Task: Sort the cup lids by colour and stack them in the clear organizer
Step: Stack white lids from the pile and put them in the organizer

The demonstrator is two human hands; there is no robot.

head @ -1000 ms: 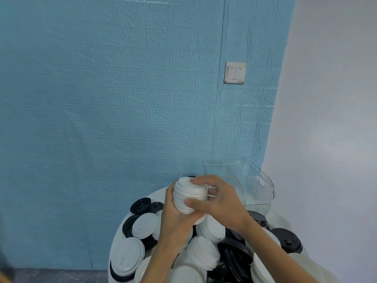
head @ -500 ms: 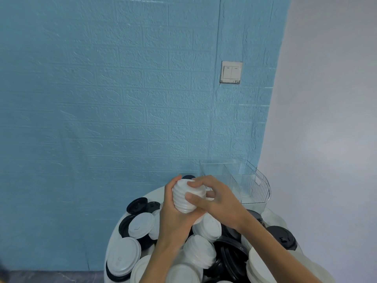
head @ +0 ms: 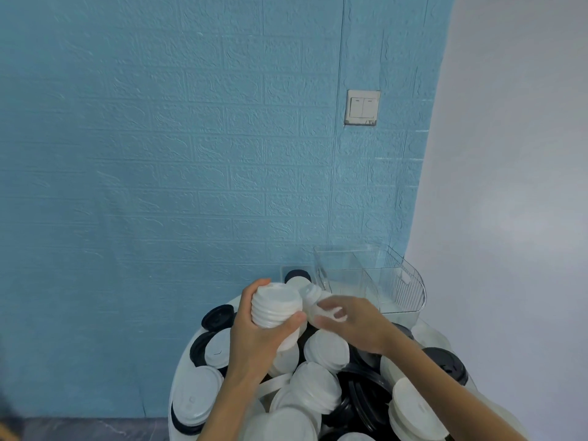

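My left hand [head: 254, 338] grips a short stack of white lids [head: 274, 310], held up above the pile. My right hand [head: 353, 323] is just to the right of that stack, blurred, with its fingers curled near a white lid [head: 313, 296]; whether it holds anything is unclear. The clear organizer [head: 410, 281] stands behind the hands at the back right and looks empty. Below lie several white lids [head: 326, 350] and black lids [head: 366, 389] heaped on a round white table [head: 178, 380].
A blue brick-patterned wall [head: 191, 170] rises directly behind the table, with a light switch [head: 362, 107] on it. A plain white wall [head: 515, 186] is to the right. Dark floor [head: 79, 429] shows at the lower left.
My right hand has come off the white stack and moved a little to the right. My left hand still holds the stack in about the same place.
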